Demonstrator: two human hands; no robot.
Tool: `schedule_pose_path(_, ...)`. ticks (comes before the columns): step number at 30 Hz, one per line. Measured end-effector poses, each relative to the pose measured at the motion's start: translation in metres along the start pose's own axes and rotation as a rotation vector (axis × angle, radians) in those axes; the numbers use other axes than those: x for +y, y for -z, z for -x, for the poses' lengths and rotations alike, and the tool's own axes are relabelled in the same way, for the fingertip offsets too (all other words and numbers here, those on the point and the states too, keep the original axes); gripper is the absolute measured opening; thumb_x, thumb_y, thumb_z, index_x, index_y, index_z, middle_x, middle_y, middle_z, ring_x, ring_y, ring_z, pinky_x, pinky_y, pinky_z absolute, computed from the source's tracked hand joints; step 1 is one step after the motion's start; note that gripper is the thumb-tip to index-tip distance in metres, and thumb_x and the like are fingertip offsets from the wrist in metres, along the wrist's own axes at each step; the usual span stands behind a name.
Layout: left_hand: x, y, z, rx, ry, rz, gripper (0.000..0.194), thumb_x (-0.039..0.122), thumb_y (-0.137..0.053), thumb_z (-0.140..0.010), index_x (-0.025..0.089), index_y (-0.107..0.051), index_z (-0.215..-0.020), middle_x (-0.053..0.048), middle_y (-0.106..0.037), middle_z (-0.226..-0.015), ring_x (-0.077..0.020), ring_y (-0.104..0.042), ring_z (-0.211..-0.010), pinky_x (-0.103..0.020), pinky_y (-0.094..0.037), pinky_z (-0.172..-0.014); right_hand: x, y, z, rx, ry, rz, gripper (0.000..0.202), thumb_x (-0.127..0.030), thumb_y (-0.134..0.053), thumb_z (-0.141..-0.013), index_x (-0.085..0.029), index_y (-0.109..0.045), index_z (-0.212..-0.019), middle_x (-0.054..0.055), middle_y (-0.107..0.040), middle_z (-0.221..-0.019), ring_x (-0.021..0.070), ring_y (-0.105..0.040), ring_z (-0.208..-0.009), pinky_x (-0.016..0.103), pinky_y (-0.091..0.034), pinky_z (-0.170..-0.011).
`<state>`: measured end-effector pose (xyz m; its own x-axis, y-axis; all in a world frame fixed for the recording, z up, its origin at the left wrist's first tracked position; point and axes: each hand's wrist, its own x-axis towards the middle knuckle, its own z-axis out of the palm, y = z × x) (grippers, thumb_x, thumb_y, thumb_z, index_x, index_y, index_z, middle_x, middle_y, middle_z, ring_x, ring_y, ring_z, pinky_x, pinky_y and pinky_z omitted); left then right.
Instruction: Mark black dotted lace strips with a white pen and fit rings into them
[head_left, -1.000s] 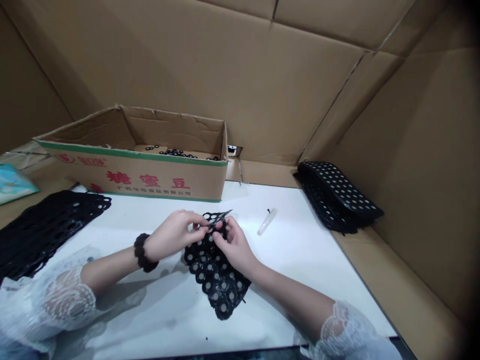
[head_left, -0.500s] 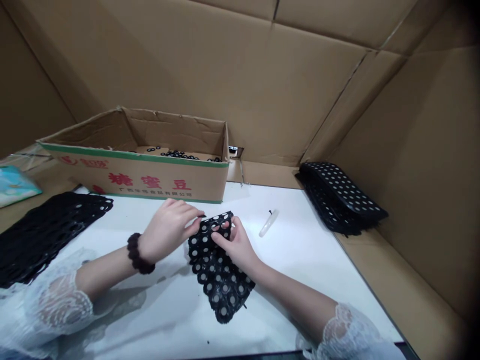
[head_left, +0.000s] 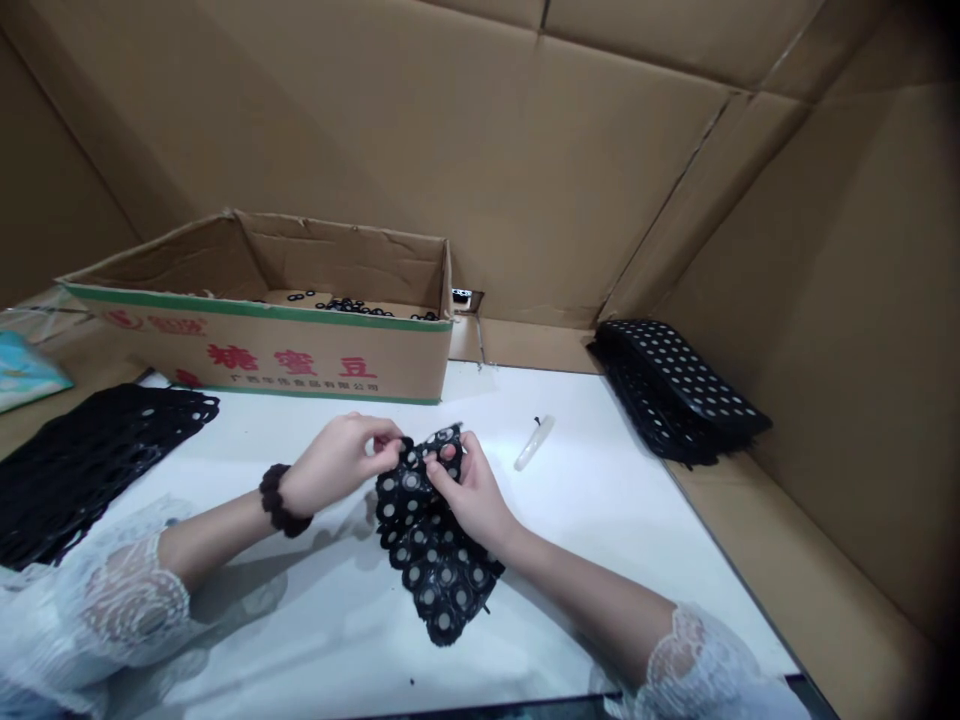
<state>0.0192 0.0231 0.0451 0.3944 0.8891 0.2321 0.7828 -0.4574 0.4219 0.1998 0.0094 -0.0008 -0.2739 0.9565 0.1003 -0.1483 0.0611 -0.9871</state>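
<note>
A black sheet of joined rings with pale round spots [head_left: 439, 560] hangs between my hands above the white tabletop, its pointed lower corner toward me. My left hand [head_left: 341, 460] pinches the sheet's upper left edge, thumb against fingertips. At the upper right edge, my right hand [head_left: 476, 495] grips the sheet, thumb on the front and fingers behind. A small dark bit sticks out near the sheet's lower right side. Whatever else may lie between the left fingertips is too small to make out. Right of the sheet lies a whitish translucent stick-like tool [head_left: 535, 444] with a dark tip.
Behind my hands stands an open cardboard box [head_left: 300, 345] with small black rings [head_left: 349, 305] inside. Black perforated sheets [head_left: 97, 460] lie at left, near a blue-green packet [head_left: 26, 370]. A folded stack of black dotted sheets [head_left: 675, 390] sits at right. Cardboard walls [head_left: 600, 170] enclose the table.
My left hand has lowered slightly and closed in on the sheet's upper left edge, which now bends there. My right hand keeps its grip. The view has shifted a little.
</note>
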Motion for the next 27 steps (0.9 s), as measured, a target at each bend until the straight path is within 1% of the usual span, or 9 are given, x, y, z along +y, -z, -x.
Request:
schedule_pose_path(4, -0.014, 0.014, -0.004, 0.341, 0.151, -0.205, 0.019, 0.031, -0.044, -0.080, 0.021, -0.061, -0.080, 0.000, -0.067, -0.077, -0.0172, -0.058, -0.069, -0.027, -0.041, -0.065, 0.005, 0.004, -0.002, 0.089, -0.028, 0.083, 0.025, -0.032, -0.055, -0.075, -0.022, -0.032, -0.077, -0.002, -0.039, -0.077, 0.0120, -0.043, -0.074, 0.027, -0.038, -0.075)
schedule_pose_path(6, -0.014, 0.017, -0.002, 0.407, 0.092, -0.317, 0.020, 0.029, -0.044, -0.080, 0.019, -0.061, -0.082, -0.003, -0.067, -0.078, -0.0189, -0.058, -0.071, -0.031, -0.040, -0.070, 0.006, 0.006, -0.004, 0.117, -0.020, 0.113, 0.024, -0.032, -0.054, -0.075, -0.022, -0.032, -0.077, -0.002, -0.038, -0.077, 0.0122, -0.042, -0.075, 0.028, -0.037, -0.076)
schedule_pose_path(9, -0.006, 0.009, 0.003, 0.254, -0.117, -0.307, 0.022, 0.028, -0.043, -0.082, 0.017, -0.062, -0.086, -0.005, -0.067, -0.081, -0.0189, -0.058, -0.076, -0.033, -0.039, -0.075, 0.005, 0.006, -0.005, 0.134, 0.020, 0.113, 0.023, -0.033, -0.054, -0.076, -0.022, -0.033, -0.077, -0.001, -0.039, -0.077, 0.0128, -0.042, -0.077, 0.028, -0.037, -0.078)
schedule_pose_path(11, 0.001, 0.000, 0.006, 0.143, -0.154, -0.230, 0.024, 0.028, -0.043, -0.082, 0.017, -0.062, -0.091, -0.005, -0.067, -0.083, -0.0186, -0.058, -0.078, -0.033, -0.039, -0.077, 0.005, 0.005, -0.005, 0.136, 0.024, 0.101, 0.023, -0.034, -0.054, -0.076, -0.022, -0.034, -0.077, -0.001, -0.040, -0.077, 0.0127, -0.043, -0.077, 0.027, -0.037, -0.078)
schedule_pose_path(14, 0.006, -0.008, 0.007, -0.049, -0.020, 0.003, 0.027, 0.030, -0.041, -0.083, 0.019, -0.063, -0.092, -0.004, -0.067, -0.083, -0.0173, -0.058, -0.076, -0.030, -0.042, -0.072, 0.004, 0.005, -0.004, 0.133, 0.026, 0.077, 0.022, -0.032, -0.053, -0.076, -0.021, -0.034, -0.077, -0.002, -0.040, -0.078, 0.0121, -0.044, -0.077, 0.027, -0.038, -0.078)
schedule_pose_path(18, 0.003, -0.006, 0.004, -0.288, 0.160, 0.434, 0.032, 0.038, -0.038, -0.084, 0.017, -0.062, -0.088, -0.003, -0.066, -0.081, -0.0149, -0.057, -0.071, -0.025, -0.044, -0.066, 0.002, 0.006, -0.003, 0.151, 0.046, 0.069, 0.021, -0.028, -0.054, -0.076, -0.022, -0.033, -0.077, -0.002, -0.041, -0.078, 0.0122, -0.046, -0.079, 0.027, -0.039, -0.079)
schedule_pose_path(21, 0.001, -0.003, 0.002, -0.378, 0.223, 0.617, 0.034, 0.042, -0.044, -0.080, 0.014, -0.060, -0.091, -0.003, -0.065, -0.077, -0.0150, -0.057, -0.068, -0.025, -0.044, -0.065, 0.000, 0.005, -0.001, 0.148, 0.062, 0.068, 0.021, -0.027, -0.053, -0.077, -0.022, -0.032, -0.077, -0.002, -0.043, -0.079, 0.0124, -0.048, -0.079, 0.028, -0.039, -0.079)
schedule_pose_path(23, 0.002, -0.003, 0.002, -0.422, 0.249, 0.662, 0.035, 0.042, -0.047, -0.078, 0.013, -0.059, -0.094, -0.004, -0.065, -0.075, -0.0153, -0.057, -0.066, -0.025, -0.044, -0.062, -0.001, 0.004, 0.001, 0.132, 0.064, 0.056, 0.021, -0.028, -0.052, -0.078, -0.022, -0.031, -0.077, -0.001, -0.044, -0.080, 0.0125, -0.050, -0.080, 0.028, -0.040, -0.080)
schedule_pose_path(27, 0.004, -0.007, 0.004, -0.326, 0.196, 0.499, 0.028, 0.033, -0.046, -0.076, 0.015, -0.062, -0.090, -0.002, -0.066, -0.074, -0.0151, -0.057, -0.066, -0.023, -0.043, -0.061, 0.001, 0.002, 0.002, 0.097, 0.044, 0.041, 0.021, -0.028, -0.052, -0.078, -0.022, -0.032, -0.080, -0.001, -0.047, -0.083, 0.0131, -0.050, -0.084, 0.029, -0.040, -0.083)
